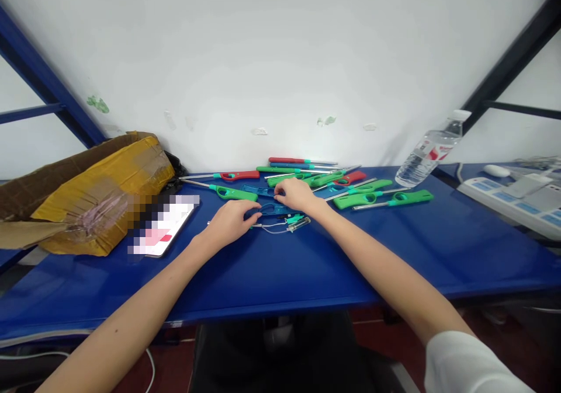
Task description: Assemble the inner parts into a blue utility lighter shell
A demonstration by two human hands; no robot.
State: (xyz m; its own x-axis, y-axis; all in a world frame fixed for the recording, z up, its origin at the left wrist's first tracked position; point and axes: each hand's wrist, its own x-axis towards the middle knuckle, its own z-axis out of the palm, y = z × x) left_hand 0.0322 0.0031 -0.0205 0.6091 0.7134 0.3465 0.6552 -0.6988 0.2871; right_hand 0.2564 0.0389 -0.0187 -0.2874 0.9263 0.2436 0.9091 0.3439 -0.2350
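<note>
My left hand (232, 225) is low over the table, thumb and fingers curved inward at the left end of an opened blue lighter shell (275, 209). What lies between its fingertips is hidden. My right hand (295, 194) pinches just behind that shell, beside another blue lighter piece (259, 191); anything in the pinch is too small to make out. In front of the shell lie a clear gas tube (299, 225) with a green part and a thin pale wire (274, 229). A green long-necked lighter (234, 194) lies behind my left hand.
Several green, red and blue long-necked lighters (362, 199) are piled along the wall. A phone (164, 235) and a taped cardboard box (105, 200) are at left. A water bottle (427, 156) stands at right, near a power strip (504, 197). The blue table's front edge (280, 310) faces me.
</note>
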